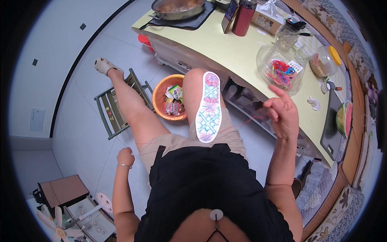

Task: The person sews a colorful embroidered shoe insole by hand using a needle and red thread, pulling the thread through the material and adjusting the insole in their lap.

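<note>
A long white insole (208,107) with a stitched-looking pattern in blue, pink and purple lies lengthwise on my right thigh. Neither hand touches it. My right hand (282,111) is raised to its right, near the table's edge, index finger stretched out and the other fingers curled in. Loose red thread (254,117) trails from those curled fingers toward the insole. Off to the left, beside my left thigh, my left hand (126,157) is closed, with a bracelet at the wrist. A faint thin thread shows near it over my shorts; what the fingers hold is hidden.
On the pale yellow table (225,52) sit a clear tray of colourful thread (283,73), a red thermos (244,18), a yellow-lidded jar (325,60), a pan (179,9) and cut watermelon (344,119). An orange bin (158,97) and a folding stool (105,115) stand on the floor.
</note>
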`<action>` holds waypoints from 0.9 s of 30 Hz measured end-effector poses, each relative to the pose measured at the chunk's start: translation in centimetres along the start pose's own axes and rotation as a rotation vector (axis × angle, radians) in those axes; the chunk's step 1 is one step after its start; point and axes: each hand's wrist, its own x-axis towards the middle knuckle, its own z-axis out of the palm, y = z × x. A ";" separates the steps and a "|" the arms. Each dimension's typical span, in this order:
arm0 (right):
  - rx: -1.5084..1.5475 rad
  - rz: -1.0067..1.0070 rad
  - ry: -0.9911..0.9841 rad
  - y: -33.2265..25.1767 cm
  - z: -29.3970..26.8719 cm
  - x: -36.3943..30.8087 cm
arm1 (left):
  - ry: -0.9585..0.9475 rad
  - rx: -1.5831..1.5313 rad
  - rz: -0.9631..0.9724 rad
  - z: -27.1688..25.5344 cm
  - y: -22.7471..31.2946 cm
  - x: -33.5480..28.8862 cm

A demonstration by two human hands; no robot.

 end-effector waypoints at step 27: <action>-0.097 0.433 -0.029 11.7 3.4 1.0 | 0.369 -0.872 0.840 -13.6 31.9 8.3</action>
